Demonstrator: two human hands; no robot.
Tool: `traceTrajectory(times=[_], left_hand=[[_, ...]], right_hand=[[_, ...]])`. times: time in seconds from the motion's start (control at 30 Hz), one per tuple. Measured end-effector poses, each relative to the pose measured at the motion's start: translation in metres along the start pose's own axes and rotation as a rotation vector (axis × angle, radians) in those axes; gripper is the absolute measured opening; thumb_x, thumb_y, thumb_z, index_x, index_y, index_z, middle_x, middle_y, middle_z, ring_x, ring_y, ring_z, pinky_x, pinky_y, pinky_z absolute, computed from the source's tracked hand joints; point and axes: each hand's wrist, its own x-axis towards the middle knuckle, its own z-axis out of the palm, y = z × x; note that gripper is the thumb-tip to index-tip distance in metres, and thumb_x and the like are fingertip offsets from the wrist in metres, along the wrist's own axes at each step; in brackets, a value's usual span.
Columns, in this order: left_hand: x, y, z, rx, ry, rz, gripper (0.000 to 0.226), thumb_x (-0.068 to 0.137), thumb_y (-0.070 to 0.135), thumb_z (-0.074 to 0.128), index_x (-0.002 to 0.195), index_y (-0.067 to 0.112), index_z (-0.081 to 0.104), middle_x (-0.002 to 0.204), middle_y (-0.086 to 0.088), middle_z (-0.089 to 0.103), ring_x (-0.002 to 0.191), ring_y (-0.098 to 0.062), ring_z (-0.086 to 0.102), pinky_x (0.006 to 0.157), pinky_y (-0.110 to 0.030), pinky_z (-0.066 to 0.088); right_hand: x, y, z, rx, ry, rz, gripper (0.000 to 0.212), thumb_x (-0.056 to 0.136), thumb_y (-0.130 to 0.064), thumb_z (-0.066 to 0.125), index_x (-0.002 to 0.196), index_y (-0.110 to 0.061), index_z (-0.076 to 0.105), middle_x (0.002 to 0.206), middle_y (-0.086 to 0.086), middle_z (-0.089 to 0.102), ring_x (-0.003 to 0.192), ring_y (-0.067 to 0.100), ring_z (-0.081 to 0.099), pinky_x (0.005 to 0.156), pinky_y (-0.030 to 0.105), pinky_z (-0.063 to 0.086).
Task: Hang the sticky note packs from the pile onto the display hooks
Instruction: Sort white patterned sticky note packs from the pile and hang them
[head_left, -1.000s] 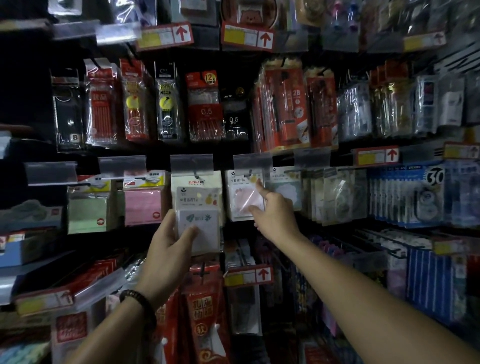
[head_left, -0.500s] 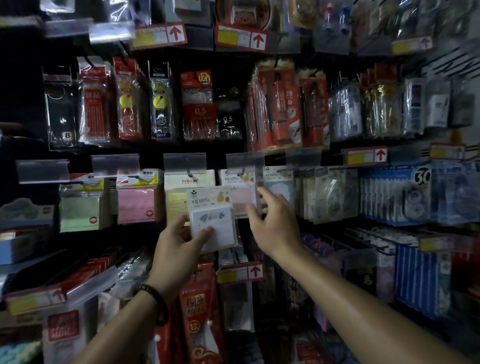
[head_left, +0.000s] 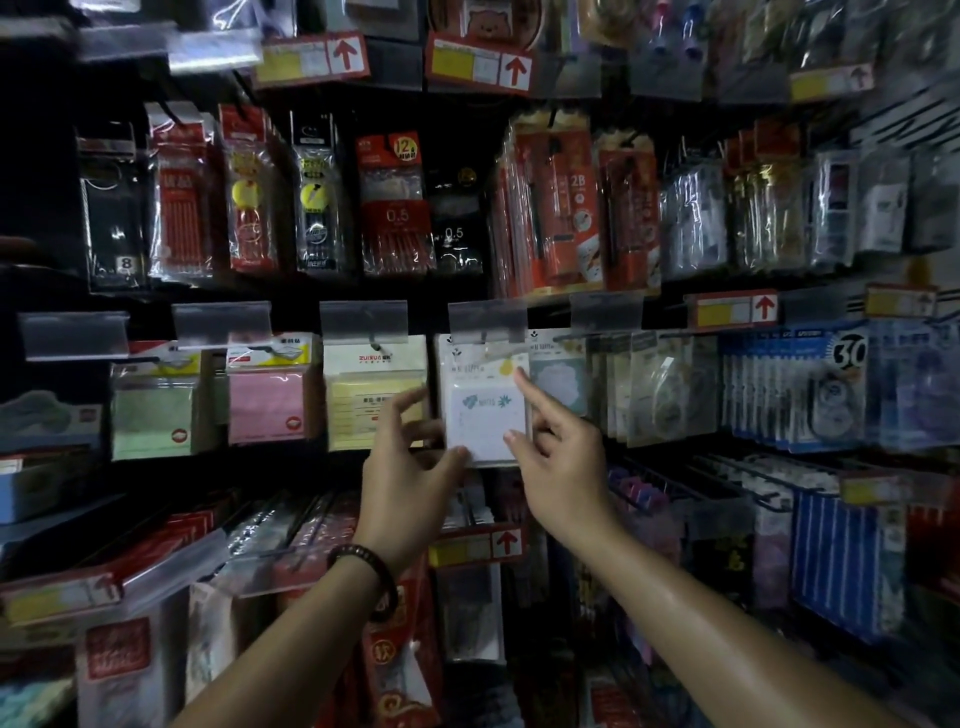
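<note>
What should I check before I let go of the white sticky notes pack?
1. White sticky note pack truly hung: cannot tell, because the clear label holder hides its top.
2. Left hand pinches the pack's lower left corner: ok.
3. Right hand has its index finger on the pack's right edge: ok.
4. Pack sits upright, not tilted: ok.
5. Yellow sticky note pack next to it hangs on its own hook: ok.
</note>
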Motion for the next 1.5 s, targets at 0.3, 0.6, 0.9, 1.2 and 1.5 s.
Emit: traceTrajectory(times=[0.3, 0.6, 0.9, 1.2, 1.5], left_hand=[[0.024, 0.001, -0.001, 0.046, 0.001, 0.104, 0.064, 0.092, 0.005, 0.081, 0.139, 0.045, 0.064, 0.115, -0.004, 0.074, 0.1, -0.022, 0.077, 0.087, -0.042, 0.067], [0.025, -0.003, -0.004, 0.104, -0.039, 0.121, 0.07, 0.092, 0.005, 0.081, 0.146, 0.043, 0.058, 0.116, -0.003, 0.074, 0.099, -0.024, 0.077, 0.085, -0.038, 0.067], [0.025, 0.003, -0.01, 0.454, -0.084, 0.145, 0.059, 0.098, 0.027, 0.076, 0.152, 0.035, 0.055, 0.111, 0.011, 0.07, 0.083, -0.004, 0.072, 0.068, -0.018, 0.06], [-0.003, 0.008, -0.021, 0.527, -0.077, 0.14, 0.044, 0.097, 0.029, 0.076, 0.135, 0.033, 0.055, 0.106, 0.014, 0.068, 0.085, 0.0, 0.069, 0.075, -0.019, 0.06], [-0.052, 0.025, -0.056, 0.55, -0.086, 0.217, 0.023, 0.095, 0.026, 0.076, 0.116, 0.028, 0.068, 0.087, 0.017, 0.073, 0.08, 0.002, 0.069, 0.072, -0.03, 0.061]], right_hand=[[0.031, 0.006, 0.005, 0.042, 0.013, -0.014, 0.064, 0.102, 0.005, 0.063, 0.155, -0.029, 0.054, 0.112, -0.023, 0.065, 0.053, -0.005, 0.05, 0.056, 0.008, 0.041], [0.039, 0.007, 0.001, -0.079, -0.028, 0.022, 0.061, 0.102, 0.001, 0.063, 0.155, -0.028, 0.054, 0.126, -0.021, 0.072, 0.055, 0.003, 0.059, 0.051, 0.022, 0.052], [0.062, 0.026, 0.009, -0.308, -0.029, 0.075, 0.061, 0.102, -0.005, 0.066, 0.157, -0.025, 0.052, 0.076, -0.021, 0.035, 0.072, 0.0, 0.056, 0.078, 0.021, 0.064], [0.077, 0.017, 0.029, -0.662, -0.12, 0.115, 0.077, 0.106, -0.012, 0.062, 0.16, -0.055, 0.029, 0.158, 0.007, 0.053, 0.099, 0.02, 0.069, 0.088, 0.038, 0.065], [0.05, -0.011, 0.011, -0.838, -0.094, 0.127, 0.069, 0.104, -0.037, 0.06, 0.164, -0.047, 0.028, 0.136, 0.009, 0.053, 0.091, 0.024, 0.066, 0.076, 0.04, 0.061]])
